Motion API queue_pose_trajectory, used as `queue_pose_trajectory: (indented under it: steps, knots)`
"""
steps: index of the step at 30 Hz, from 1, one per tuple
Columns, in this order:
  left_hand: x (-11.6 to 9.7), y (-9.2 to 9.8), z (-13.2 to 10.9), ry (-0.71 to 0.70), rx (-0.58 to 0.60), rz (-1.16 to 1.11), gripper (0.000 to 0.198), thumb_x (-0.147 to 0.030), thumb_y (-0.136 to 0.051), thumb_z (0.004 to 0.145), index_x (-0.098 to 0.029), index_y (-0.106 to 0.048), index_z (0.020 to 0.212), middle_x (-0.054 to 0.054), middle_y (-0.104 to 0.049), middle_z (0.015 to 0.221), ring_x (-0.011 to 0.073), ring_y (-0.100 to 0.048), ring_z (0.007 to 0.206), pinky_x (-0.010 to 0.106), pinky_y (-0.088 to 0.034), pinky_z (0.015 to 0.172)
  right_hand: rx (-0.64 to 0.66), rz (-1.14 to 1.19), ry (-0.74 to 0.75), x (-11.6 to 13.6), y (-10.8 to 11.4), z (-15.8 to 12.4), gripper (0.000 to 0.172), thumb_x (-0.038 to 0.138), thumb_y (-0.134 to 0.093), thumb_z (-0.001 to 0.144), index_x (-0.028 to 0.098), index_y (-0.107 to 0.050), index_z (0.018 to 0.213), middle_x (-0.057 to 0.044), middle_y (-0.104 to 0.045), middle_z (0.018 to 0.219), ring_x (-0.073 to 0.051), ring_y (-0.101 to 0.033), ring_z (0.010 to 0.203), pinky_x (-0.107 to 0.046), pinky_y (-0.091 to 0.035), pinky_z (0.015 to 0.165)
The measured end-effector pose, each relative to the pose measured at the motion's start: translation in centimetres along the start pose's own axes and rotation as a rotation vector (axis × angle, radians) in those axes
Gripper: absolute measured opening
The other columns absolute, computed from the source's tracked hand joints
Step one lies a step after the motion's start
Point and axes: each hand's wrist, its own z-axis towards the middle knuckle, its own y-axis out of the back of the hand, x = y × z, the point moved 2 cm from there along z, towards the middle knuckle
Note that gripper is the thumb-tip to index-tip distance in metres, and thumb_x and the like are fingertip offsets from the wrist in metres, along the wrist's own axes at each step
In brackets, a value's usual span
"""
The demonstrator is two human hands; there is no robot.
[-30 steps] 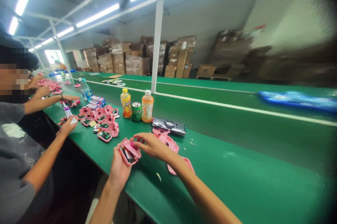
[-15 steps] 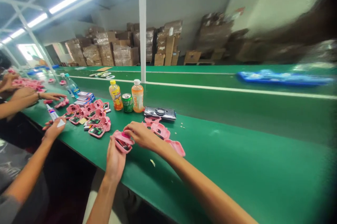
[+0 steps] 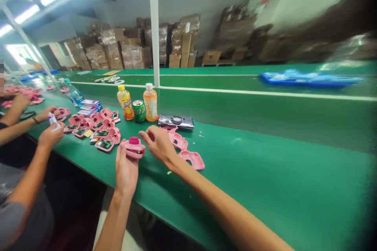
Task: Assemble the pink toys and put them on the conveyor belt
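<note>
My left hand holds a pink plastic casing from below, above the near edge of the green bench. A magenta round piece stands up from the casing's top, and a narrow gap shows between its two halves. My right hand is just right of the casing, apart from it, with its fingers bent and nothing visible in them. Beyond and beneath my right forearm lie loose pink shells with round cut-outs. Left of my hands are several opened pink casings with green circuit boards inside.
Behind stand a yellow-capped bottle, a green can, an orange bottle and a silver-black device. At left, a co-worker's hand holds a white tube. A blue tray sits on the far belt.
My right hand has come off the magenta piece and sits slightly apart. My left hand has tilted the casing more level. The co-worker's hand with the tube has shifted left in view.
</note>
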Motion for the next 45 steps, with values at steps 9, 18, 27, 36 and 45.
queue_pose_trajectory:
  steps: [9,18,27,36,45]
  knots:
    - [-0.4,-1.5,0.5,-0.038,0.012,-0.067,0.025,-0.041,-0.068,0.092,-0.027,-0.069,0.113,0.007,-0.077,0.107,0.0309,-0.071,0.112,0.044,-0.061,0.088,-0.080,-0.019,0.007,-1.0,-1.9,-2.3,0.030,0.045,-0.076,0.082,0.019,-0.064,0.089,-0.003,-0.068,0.083,-0.019,-0.062,0.075,-0.029,-0.045,0.071]
    - [1.0,-2.7,-0.1,-0.042,-0.069,-0.092,0.036,-0.045,-0.064,0.094,-0.021,-0.066,0.121,0.009,-0.077,0.104,0.0215,-0.076,0.089,0.034,-0.059,0.084,-0.078,0.043,-0.087,0.4,-2.7,-2.4,0.028,0.038,-0.070,0.089,0.015,-0.067,0.104,-0.009,-0.072,0.095,-0.022,-0.065,0.085,-0.032,-0.049,0.075]
    - [0.8,-2.6,1.0,-0.083,-0.056,-0.037,0.026,-0.039,-0.069,0.092,-0.018,-0.067,0.108,0.005,-0.075,0.091,0.0179,-0.072,0.086,0.031,-0.053,0.088,-0.164,0.204,-0.113,0.1,-3.4,-2.5,0.017,0.020,-0.072,0.088,0.018,-0.070,0.106,-0.007,-0.073,0.107,-0.022,-0.064,0.101,-0.035,-0.050,0.092]
    - [0.8,-3.9,1.5,-0.058,-0.012,-0.046,0.023,-0.040,-0.061,0.095,-0.018,-0.068,0.097,0.009,-0.075,0.095,0.0210,-0.071,0.087,0.035,-0.055,0.085,-0.303,0.314,-0.189,0.3,-3.2,-2.3,0.023,0.015,-0.072,0.085,0.018,-0.070,0.108,-0.007,-0.071,0.104,-0.023,-0.061,0.100,-0.036,-0.049,0.091]
    - [1.4,-3.7,1.8,-0.063,-0.051,-0.031,0.009,-0.029,-0.069,0.089,-0.023,-0.063,0.093,0.002,-0.072,0.084,0.0183,-0.069,0.078,0.033,-0.054,0.080,-0.382,0.395,-0.199,-0.1,-3.7,-2.7,0.006,0.021,-0.071,0.087,0.021,-0.065,0.088,-0.002,-0.070,0.091,-0.019,-0.060,0.088,-0.034,-0.048,0.084]
